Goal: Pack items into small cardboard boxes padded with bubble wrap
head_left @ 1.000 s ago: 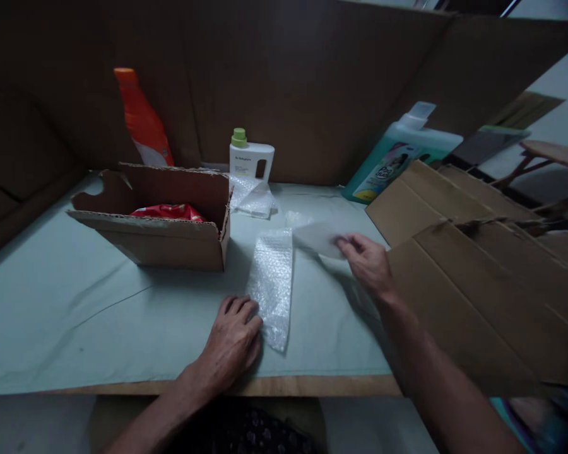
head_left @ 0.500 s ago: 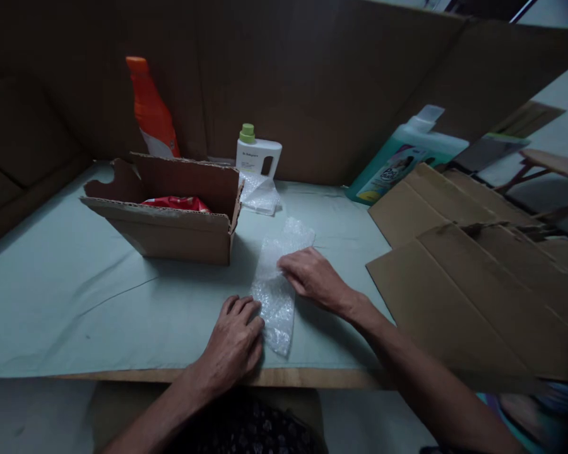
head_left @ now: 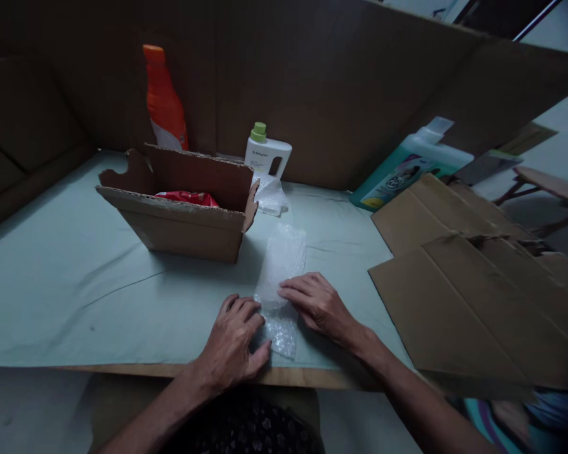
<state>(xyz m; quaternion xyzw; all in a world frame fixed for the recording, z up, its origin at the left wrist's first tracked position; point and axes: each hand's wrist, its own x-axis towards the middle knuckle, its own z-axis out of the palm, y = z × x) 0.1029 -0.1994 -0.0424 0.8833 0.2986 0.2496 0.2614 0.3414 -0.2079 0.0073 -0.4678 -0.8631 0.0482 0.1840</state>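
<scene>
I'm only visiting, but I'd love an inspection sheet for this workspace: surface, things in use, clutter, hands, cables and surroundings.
Surface: pale green cloth, somewhat creased, over a table with a wooden edge.
Things in use: bubble wrap lying on the cloth, in overlapping layers.
Clutter: open cardboard box with a red package inside; orange bottle; green-capped white bottle; teal bottle; cardboard sheets at the right.
Hands: left hand has fingertips at the wrap's left edge; right hand has fingers on the wrap, its thumb hidden.
Cables: nothing seen.
Surroundings: cardboard wall behind; wooden stool-like piece at the far right, partly cut off.
</scene>
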